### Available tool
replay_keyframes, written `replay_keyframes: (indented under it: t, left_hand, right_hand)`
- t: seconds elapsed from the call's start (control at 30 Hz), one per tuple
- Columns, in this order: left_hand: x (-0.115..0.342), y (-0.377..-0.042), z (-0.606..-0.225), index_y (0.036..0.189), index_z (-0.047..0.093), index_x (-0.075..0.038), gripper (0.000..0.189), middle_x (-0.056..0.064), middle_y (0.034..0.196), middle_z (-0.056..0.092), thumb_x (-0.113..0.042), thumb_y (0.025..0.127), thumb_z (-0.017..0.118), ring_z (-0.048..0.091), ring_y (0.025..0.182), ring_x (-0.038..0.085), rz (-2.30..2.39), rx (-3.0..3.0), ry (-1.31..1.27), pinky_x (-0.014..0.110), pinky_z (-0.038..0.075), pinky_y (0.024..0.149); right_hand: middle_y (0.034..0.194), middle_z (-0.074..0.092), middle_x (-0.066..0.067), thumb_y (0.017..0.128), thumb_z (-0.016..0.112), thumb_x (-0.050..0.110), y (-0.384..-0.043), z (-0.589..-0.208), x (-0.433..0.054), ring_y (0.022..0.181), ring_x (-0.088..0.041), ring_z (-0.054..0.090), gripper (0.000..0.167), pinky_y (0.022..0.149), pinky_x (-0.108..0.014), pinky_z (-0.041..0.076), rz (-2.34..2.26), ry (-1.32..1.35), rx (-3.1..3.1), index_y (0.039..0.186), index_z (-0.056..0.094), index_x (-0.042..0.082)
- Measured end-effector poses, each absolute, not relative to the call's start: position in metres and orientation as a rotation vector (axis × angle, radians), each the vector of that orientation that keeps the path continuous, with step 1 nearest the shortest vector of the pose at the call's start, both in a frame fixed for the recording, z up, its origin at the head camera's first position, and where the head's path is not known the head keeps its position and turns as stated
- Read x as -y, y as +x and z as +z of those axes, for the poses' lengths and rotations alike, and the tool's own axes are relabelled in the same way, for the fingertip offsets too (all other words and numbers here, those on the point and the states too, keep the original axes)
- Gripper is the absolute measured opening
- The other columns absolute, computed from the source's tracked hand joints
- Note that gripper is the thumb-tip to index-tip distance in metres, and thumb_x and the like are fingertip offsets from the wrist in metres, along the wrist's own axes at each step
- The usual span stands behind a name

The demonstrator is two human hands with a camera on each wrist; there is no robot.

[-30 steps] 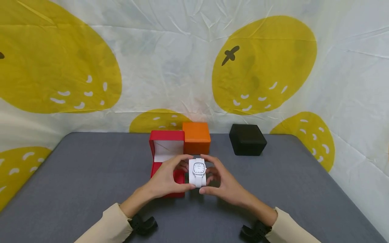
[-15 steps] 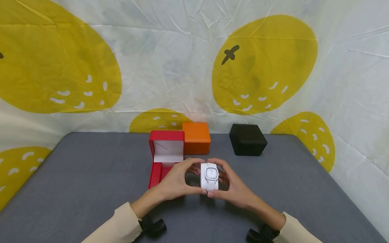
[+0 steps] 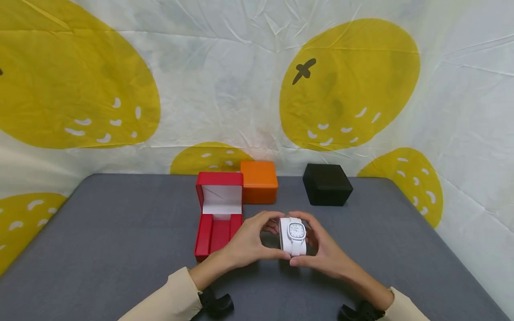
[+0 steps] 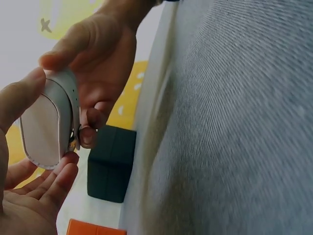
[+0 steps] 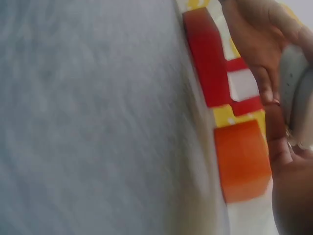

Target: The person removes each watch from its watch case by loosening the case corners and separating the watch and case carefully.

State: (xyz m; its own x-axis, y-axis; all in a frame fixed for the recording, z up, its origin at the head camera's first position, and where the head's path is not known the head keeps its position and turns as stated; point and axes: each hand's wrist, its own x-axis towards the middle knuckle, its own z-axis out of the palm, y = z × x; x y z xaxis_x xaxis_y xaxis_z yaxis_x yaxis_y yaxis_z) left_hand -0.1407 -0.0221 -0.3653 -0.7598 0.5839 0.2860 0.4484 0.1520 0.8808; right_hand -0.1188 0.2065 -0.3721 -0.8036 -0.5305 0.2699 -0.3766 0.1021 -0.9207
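A white wristwatch with a squarish dial is wrapped round a white watch pillow. It is held up over the grey table, right of the red box, dial facing the head camera. My left hand grips the pillow's left side between thumb and fingers. From the other side my right hand holds it the same way, the two thumbs meeting at the near edge. In the left wrist view the pillow's pale flat end shows beside the punched strap. The right wrist view catches the strap at its edge.
The red watch box stands with its lid up, white lining inside and a recess in its red base. An orange box is closed behind it to the right. A closed black box sits farther right. A patterned cloth hangs behind.
Both hands have carried the watch and its pillow right and slightly nearer, away from the red box. More of the box's red base now shows. The boxes stay put.
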Motion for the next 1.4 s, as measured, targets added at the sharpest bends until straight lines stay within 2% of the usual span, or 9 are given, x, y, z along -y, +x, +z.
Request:
replay_keyframes:
  t: [0.17,0.4,0.7,0.93,1.23,1.4]
  left_hand:
    - [0.015,-0.141,-0.369,0.133,0.049,-0.007,0.071,-0.001,0.114,0.057,-0.022,0.073,0.084,0.060,0.098,0.021,1.711,-2.283,1.049,0.037,0.049,0.091]
    - [0.014,-0.141,-0.374,0.135,0.049,-0.008,0.073,-0.001,0.116,0.056,-0.021,0.072,0.085,0.059,0.099,0.017,1.700,-2.304,1.035,0.028,0.048,0.092]
    - [0.018,-0.139,-0.371,0.138,0.048,-0.011,0.075,-0.002,0.121,0.054,-0.021,0.073,0.084,0.058,0.103,0.015,1.703,-2.297,1.033,0.031,0.047,0.094]
    - [0.018,-0.139,-0.375,0.137,0.049,-0.014,0.073,-0.004,0.121,0.054,-0.023,0.074,0.084,0.057,0.106,0.014,1.711,-2.295,1.011,0.036,0.046,0.096]
    - [0.020,-0.137,-0.373,0.137,0.050,-0.015,0.072,-0.003,0.122,0.054,-0.024,0.074,0.083,0.058,0.106,0.019,1.697,-2.283,0.995,0.039,0.047,0.095]
    - [0.020,-0.138,-0.374,0.136,0.051,-0.014,0.071,-0.003,0.121,0.056,-0.023,0.073,0.084,0.059,0.105,0.020,1.713,-2.283,0.980,0.040,0.048,0.094]
  right_hand:
    - [0.135,0.040,-0.017,0.074,0.077,-0.007,-0.123,-0.373,-0.215,0.100,-0.029,0.058,0.085,0.079,-0.033,0.053,-1.790,-0.979,-2.207,0.144,0.030,0.007]
    - [0.135,0.040,-0.017,0.076,0.076,-0.006,-0.127,-0.380,-0.218,0.100,-0.030,0.058,0.082,0.078,-0.033,0.053,-1.788,-0.965,-2.197,0.143,0.032,0.006]
    - [0.135,0.037,-0.019,0.075,0.076,-0.009,-0.127,-0.380,-0.214,0.100,-0.029,0.058,0.083,0.076,-0.033,0.055,-1.852,-0.973,-2.147,0.143,0.031,0.004]
    - [0.136,0.034,-0.022,0.073,0.077,-0.010,-0.124,-0.382,-0.212,0.104,-0.029,0.056,0.085,0.079,-0.035,0.054,-1.921,-0.949,-2.081,0.143,0.030,0.001]
    - [0.135,0.037,-0.023,0.068,0.076,-0.016,-0.123,-0.384,-0.212,0.103,-0.027,0.056,0.088,0.077,-0.034,0.055,-1.950,-0.997,-2.069,0.142,0.031,-0.001]
    - [0.135,0.038,-0.022,0.070,0.077,-0.013,-0.124,-0.384,-0.212,0.102,-0.028,0.057,0.086,0.076,-0.034,0.055,-1.927,-0.993,-2.102,0.142,0.032,0.000]
